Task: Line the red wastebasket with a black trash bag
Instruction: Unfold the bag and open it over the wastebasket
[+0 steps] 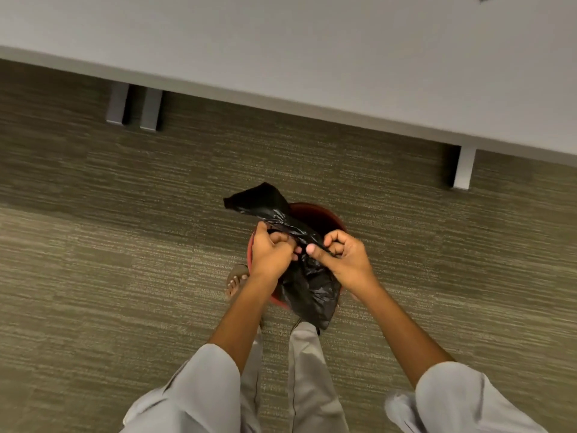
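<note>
A red wastebasket [327,217] stands on the carpet just in front of my feet, mostly hidden by my hands and the bag. A crumpled black trash bag [307,287] hangs over it, one folded end sticking up and to the left, the other drooping toward my legs. My left hand [271,252] and my right hand [343,257] both pinch the bag at its middle, close together, above the basket's opening.
A long white table [312,57] runs across the back, with grey legs [134,109] at the left and a white leg [465,170] at the right. Striped olive carpet [93,260] covers the floor. My sandalled foot [236,281] stands left of the basket.
</note>
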